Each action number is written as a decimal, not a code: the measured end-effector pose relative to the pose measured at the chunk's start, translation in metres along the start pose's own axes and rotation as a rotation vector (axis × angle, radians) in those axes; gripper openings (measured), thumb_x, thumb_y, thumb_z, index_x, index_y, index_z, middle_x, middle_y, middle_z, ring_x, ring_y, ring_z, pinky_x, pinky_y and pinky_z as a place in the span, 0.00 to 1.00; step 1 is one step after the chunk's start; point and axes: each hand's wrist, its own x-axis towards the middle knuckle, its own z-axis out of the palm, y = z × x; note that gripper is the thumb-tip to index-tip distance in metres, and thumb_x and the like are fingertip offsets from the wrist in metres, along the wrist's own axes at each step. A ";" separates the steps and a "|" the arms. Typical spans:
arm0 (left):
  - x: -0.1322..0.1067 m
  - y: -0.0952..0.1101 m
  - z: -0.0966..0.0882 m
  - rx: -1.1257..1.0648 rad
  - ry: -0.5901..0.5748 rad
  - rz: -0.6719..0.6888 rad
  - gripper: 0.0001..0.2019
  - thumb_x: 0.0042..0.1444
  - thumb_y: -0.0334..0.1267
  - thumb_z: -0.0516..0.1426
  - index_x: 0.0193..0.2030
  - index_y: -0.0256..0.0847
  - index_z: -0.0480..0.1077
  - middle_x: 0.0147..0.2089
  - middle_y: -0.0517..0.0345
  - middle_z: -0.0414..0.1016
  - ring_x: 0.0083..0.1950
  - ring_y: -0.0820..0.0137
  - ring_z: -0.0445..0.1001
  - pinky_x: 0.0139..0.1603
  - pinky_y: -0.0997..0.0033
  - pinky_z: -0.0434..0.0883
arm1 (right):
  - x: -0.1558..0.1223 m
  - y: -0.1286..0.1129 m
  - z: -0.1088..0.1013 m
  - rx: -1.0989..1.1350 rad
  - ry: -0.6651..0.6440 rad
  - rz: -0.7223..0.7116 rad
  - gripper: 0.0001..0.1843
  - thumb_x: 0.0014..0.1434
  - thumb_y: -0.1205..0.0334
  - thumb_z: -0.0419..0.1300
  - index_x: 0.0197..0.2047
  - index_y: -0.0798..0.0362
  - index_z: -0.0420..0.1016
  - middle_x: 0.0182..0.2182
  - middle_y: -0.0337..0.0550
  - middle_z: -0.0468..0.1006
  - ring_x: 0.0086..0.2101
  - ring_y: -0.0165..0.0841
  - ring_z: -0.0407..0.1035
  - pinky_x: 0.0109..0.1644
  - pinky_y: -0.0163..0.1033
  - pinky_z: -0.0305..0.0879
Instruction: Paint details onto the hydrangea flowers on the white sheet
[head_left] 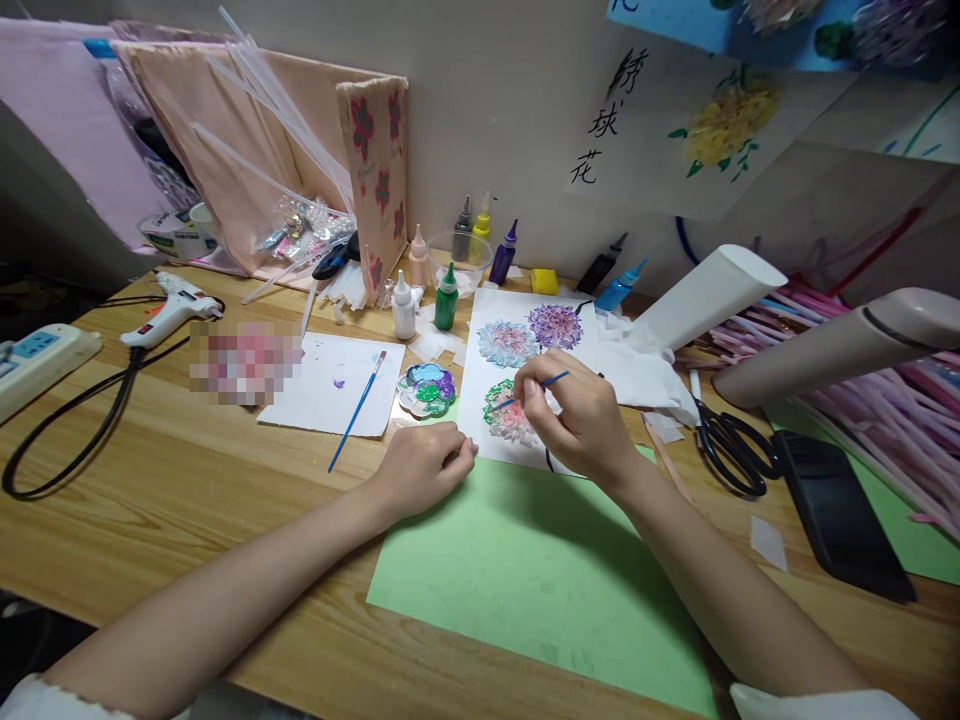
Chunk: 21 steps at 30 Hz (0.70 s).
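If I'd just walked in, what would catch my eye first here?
Most likely the bright flowers on the white sheet, where the right hand holds a thin blue brush with its tip at the lowest one. Next, perhaps, the big green paper partly under that sheet, with the loosely curled left hand at its left side. Beyond them, colourful bottles gather toward the table's back.

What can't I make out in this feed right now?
All in the head view:
Lower flower: part hidden by the right hand.
Held brush: tip too small to judge contact.
Left hand: palm hidden by its curled fingers.
Pink thing: blurred by pixelation.
Power strip: cut off by the left edge.
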 end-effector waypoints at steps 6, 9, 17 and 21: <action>-0.001 0.000 0.000 0.012 0.020 0.014 0.15 0.63 0.35 0.49 0.28 0.38 0.72 0.26 0.59 0.72 0.28 0.73 0.68 0.30 0.73 0.57 | -0.002 -0.004 0.011 0.168 -0.062 0.113 0.09 0.65 0.66 0.48 0.38 0.51 0.69 0.33 0.42 0.76 0.36 0.34 0.69 0.41 0.40 0.63; -0.001 -0.001 0.000 0.015 0.025 0.019 0.15 0.62 0.34 0.49 0.28 0.38 0.72 0.27 0.59 0.73 0.28 0.73 0.69 0.30 0.73 0.57 | -0.004 -0.003 0.019 0.190 -0.156 0.156 0.10 0.66 0.64 0.47 0.39 0.51 0.69 0.36 0.43 0.77 0.39 0.34 0.69 0.42 0.40 0.63; 0.000 0.000 0.000 0.020 0.014 0.004 0.15 0.63 0.34 0.49 0.29 0.39 0.73 0.27 0.59 0.74 0.29 0.72 0.69 0.30 0.73 0.57 | -0.006 -0.002 0.022 0.199 -0.150 0.190 0.10 0.66 0.63 0.47 0.39 0.51 0.69 0.35 0.43 0.77 0.38 0.35 0.69 0.42 0.40 0.63; 0.000 -0.001 -0.001 0.017 0.015 0.003 0.16 0.63 0.35 0.49 0.27 0.38 0.72 0.26 0.59 0.72 0.28 0.73 0.68 0.30 0.72 0.56 | -0.002 -0.001 0.014 0.211 -0.087 0.184 0.10 0.65 0.64 0.48 0.37 0.51 0.70 0.34 0.43 0.77 0.37 0.35 0.70 0.42 0.41 0.64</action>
